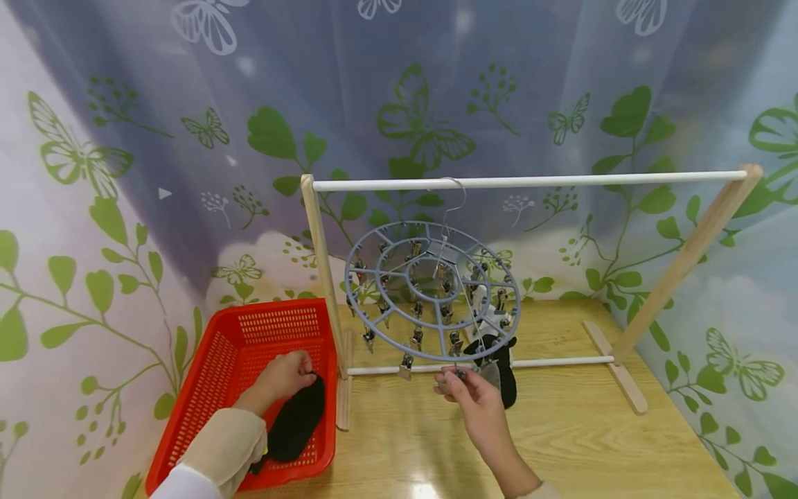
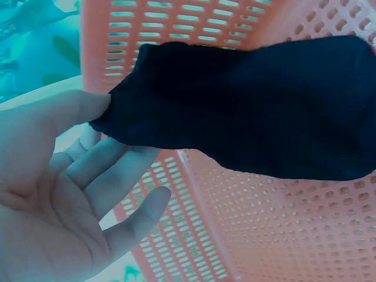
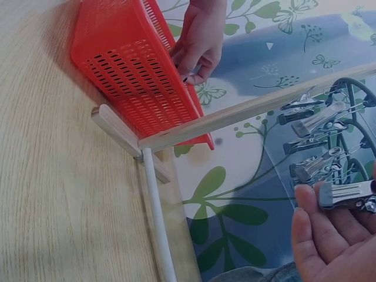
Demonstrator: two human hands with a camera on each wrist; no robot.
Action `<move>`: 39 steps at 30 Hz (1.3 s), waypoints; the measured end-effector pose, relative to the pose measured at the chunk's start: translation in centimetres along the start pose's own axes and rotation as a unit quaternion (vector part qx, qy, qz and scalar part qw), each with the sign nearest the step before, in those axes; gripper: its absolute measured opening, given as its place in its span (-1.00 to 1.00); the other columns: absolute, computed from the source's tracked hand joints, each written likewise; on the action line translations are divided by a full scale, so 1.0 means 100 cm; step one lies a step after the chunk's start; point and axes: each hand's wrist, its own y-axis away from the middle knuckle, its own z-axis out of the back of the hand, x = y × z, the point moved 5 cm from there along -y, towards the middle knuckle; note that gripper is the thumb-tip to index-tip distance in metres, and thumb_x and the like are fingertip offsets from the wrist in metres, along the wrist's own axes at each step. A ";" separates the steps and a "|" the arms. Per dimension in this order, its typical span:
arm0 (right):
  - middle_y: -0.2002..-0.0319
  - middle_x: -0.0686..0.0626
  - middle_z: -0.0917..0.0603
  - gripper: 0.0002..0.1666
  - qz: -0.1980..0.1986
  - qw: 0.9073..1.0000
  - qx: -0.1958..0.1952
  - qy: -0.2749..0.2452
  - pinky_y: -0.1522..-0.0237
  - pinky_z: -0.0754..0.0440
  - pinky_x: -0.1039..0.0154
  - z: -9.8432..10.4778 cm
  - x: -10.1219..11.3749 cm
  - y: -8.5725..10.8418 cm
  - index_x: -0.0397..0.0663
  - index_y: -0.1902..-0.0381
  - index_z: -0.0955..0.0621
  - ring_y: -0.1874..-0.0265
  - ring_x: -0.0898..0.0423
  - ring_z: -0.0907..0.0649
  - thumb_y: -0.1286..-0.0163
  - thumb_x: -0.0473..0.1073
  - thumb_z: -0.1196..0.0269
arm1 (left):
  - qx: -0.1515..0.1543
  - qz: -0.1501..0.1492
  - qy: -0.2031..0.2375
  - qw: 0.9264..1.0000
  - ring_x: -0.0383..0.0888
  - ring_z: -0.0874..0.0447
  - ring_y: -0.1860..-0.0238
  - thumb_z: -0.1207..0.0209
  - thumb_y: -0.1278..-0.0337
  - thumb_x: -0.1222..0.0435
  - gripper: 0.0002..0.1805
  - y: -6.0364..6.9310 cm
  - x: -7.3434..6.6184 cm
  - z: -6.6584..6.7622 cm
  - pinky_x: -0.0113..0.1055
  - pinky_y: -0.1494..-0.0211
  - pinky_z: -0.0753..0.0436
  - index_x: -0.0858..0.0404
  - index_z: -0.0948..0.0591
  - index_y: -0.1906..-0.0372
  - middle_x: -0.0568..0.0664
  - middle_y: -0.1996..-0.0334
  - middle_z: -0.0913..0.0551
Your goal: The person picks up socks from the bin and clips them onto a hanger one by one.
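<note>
My left hand point(image 1: 283, 378) pinches one end of a black sock point(image 1: 298, 424) between thumb and fingers, over the red basket. In the left wrist view the sock point(image 2: 252, 108) stretches out sideways from the fingertips point(image 2: 97, 108). My right hand point(image 1: 479, 403) holds a metal clip point(image 3: 346, 194) at the near rim of a round grey clip hanger point(image 1: 441, 251). The clip lies across the curled fingers; the thumb is hidden in the right wrist view. Just behind this hand, a black sock point(image 1: 508, 378) and a grey piece point(image 1: 490, 375) hang from the hanger.
The hanger hooks over the white rail point(image 1: 561, 181) of a wooden stand point(image 1: 686, 267). Several metal clips dangle from its rings. The red plastic basket point(image 1: 187, 409) stands left of the stand on the wooden table point(image 1: 561, 443). A patterned curtain point(image 1: 499, 90) surrounds everything.
</note>
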 end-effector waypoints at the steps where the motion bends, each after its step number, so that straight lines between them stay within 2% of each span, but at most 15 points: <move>1: 0.13 -0.32 -0.70 -0.62 -0.001 1.000 0.000 -0.001 0.18 -0.66 0.30 0.000 0.000 0.000 -0.43 0.02 -0.58 0.22 -0.02 -0.75 -0.48 -0.14 -0.15 | -0.001 -0.002 0.001 1.000 -0.16 -0.33 0.59 -0.27 -0.16 0.36 -0.80 0.001 -0.001 0.001 -0.32 0.46 -0.33 0.22 -0.43 0.40 -0.06 0.63 -0.38; 5: 0.14 -0.28 -0.71 -0.62 0.000 1.000 -0.001 -0.005 0.17 -0.65 0.30 0.000 0.000 0.000 -0.43 0.02 -0.58 0.23 0.02 -0.75 -0.48 -0.15 -0.15 | -0.015 -0.010 0.007 1.000 -0.14 -0.31 0.58 -0.26 -0.09 0.40 -0.77 0.004 -0.004 0.005 -0.30 0.44 -0.31 0.22 -0.39 0.41 -0.05 0.59 -0.36; 8: 0.15 -0.25 -0.72 -0.62 0.004 1.000 -0.002 -0.008 0.17 -0.66 0.29 -0.001 0.001 0.000 -0.46 0.01 -0.58 0.24 0.03 -0.75 -0.47 -0.17 -0.15 | -0.021 -0.005 0.021 1.000 -0.13 -0.44 0.54 -0.28 -0.09 0.38 -0.82 0.004 -0.005 0.008 -0.27 0.43 -0.42 0.25 -0.47 0.32 -0.02 0.49 -0.53; 12: 0.17 -0.22 -0.73 -0.65 0.007 1.000 -0.006 -0.004 0.17 -0.66 0.27 0.000 0.001 0.000 -0.44 0.03 -0.59 0.26 0.03 -0.75 -0.46 -0.18 -0.17 | -0.027 -0.006 0.038 0.999 0.00 -0.69 0.28 -0.28 -0.17 0.32 -0.80 0.005 -0.009 0.011 -0.11 0.24 -0.63 0.30 -0.63 0.12 0.13 0.23 -0.71; 16: 0.17 -0.19 -0.73 -0.66 0.005 1.000 -0.009 0.003 0.15 -0.66 0.22 0.000 0.001 0.001 -0.38 0.04 -0.61 0.24 0.01 -0.75 -0.46 -0.16 -0.18 | -0.039 -0.023 0.054 0.998 0.12 -0.68 0.10 -0.24 -0.24 0.27 -0.80 0.010 -0.017 0.015 0.02 0.07 -0.63 0.31 -0.68 0.13 0.17 0.15 -0.71; 20: 0.16 -0.19 -0.73 -0.63 0.002 1.000 -0.006 0.002 0.16 -0.65 0.26 0.000 0.001 0.002 -0.40 0.02 -0.60 0.22 -0.02 -0.74 -0.46 -0.14 -0.18 | -0.054 -0.054 0.069 0.995 0.07 -0.69 0.10 -0.24 -0.25 0.26 -0.86 0.014 -0.027 0.019 0.02 0.03 -0.62 0.25 -0.68 0.20 0.08 0.19 -0.72; 26: 0.15 -0.19 -0.73 -0.65 0.007 1.000 -0.007 0.002 0.15 -0.66 0.26 0.000 0.002 0.002 -0.36 0.04 -0.62 0.22 -0.03 -0.74 -0.45 -0.13 -0.19 | -0.062 -0.110 0.092 0.988 -0.20 -0.64 0.38 -0.24 -0.26 0.25 -0.93 0.018 -0.042 0.023 -0.18 0.20 -0.61 0.16 -0.66 0.29 -0.11 0.38 -0.69; 31: 0.13 -0.22 -0.72 -0.69 0.015 1.000 -0.017 0.012 0.15 -0.65 0.30 0.000 0.002 0.002 -0.35 0.07 -0.65 0.19 0.14 -0.72 -0.43 -0.18 -0.20 | -0.060 -0.153 0.093 0.982 -0.30 -0.54 0.53 -0.22 -0.28 0.23 -0.92 0.022 -0.054 0.026 -0.31 0.34 -0.53 0.14 -0.64 0.31 -0.18 0.48 -0.66; 35: 0.13 -0.22 -0.72 -0.72 0.016 0.999 -0.023 0.017 0.17 -0.64 0.33 0.001 0.002 0.001 -0.33 0.09 -0.66 0.19 0.22 -0.70 -0.42 -0.19 -0.22 | -0.059 -0.169 0.100 0.979 -0.31 -0.56 0.50 -0.22 -0.29 0.21 -0.90 0.027 -0.064 0.030 -0.34 0.34 -0.54 0.16 -0.64 0.29 -0.18 0.47 -0.67; 39: 0.14 -0.18 -0.73 -0.70 0.013 0.999 -0.026 0.018 0.17 -0.64 0.33 0.000 0.002 0.002 -0.31 0.08 -0.68 0.20 0.23 -0.70 -0.41 -0.16 -0.24 | -0.047 -0.171 0.125 0.976 -0.29 -0.61 0.46 -0.21 -0.30 0.23 -0.90 0.031 -0.072 0.028 -0.34 0.35 -0.56 0.19 -0.63 0.27 -0.15 0.45 -0.67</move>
